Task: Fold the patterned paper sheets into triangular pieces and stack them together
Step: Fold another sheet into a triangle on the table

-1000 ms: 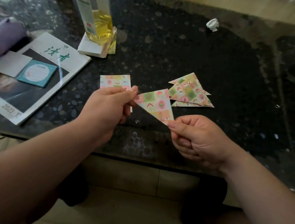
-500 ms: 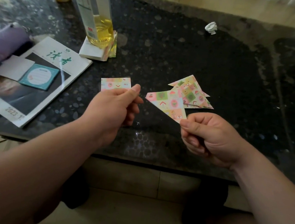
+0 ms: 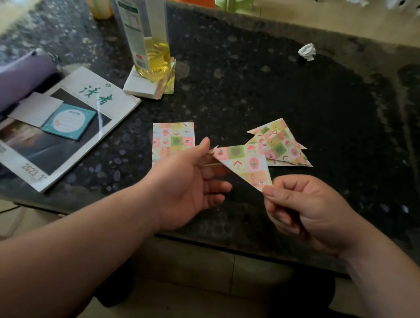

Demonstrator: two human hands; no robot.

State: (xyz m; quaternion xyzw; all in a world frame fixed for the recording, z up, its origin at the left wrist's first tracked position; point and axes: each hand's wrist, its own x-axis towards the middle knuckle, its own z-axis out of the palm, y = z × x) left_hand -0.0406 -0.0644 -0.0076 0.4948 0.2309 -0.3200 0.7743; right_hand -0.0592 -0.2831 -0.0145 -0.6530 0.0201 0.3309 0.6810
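Observation:
A folded patterned triangle (image 3: 246,163) is held above the dark table (image 3: 315,97). My right hand (image 3: 305,209) pinches its lower corner between thumb and forefinger. My left hand (image 3: 188,182) lies beside the triangle's left corner, thumb tip right at that corner and fingers loosely spread, palm showing. A flat unfolded patterned sheet (image 3: 172,138) lies on the table just behind my left hand, partly hidden by it. A small pile of folded patterned triangles (image 3: 281,144) lies on the table behind the held triangle.
A magazine (image 3: 58,126) with two small note cards on it lies at the left, next to a purple roll (image 3: 8,81). An oil bottle (image 3: 150,34) stands on a paper pad behind the sheet. A crumpled white scrap (image 3: 307,51) lies far back.
My left hand let go of the triangle's left corner, then came back beside it with the fingers spread. My right hand kept its pinch and carried the triangle slightly right, toward the pile.

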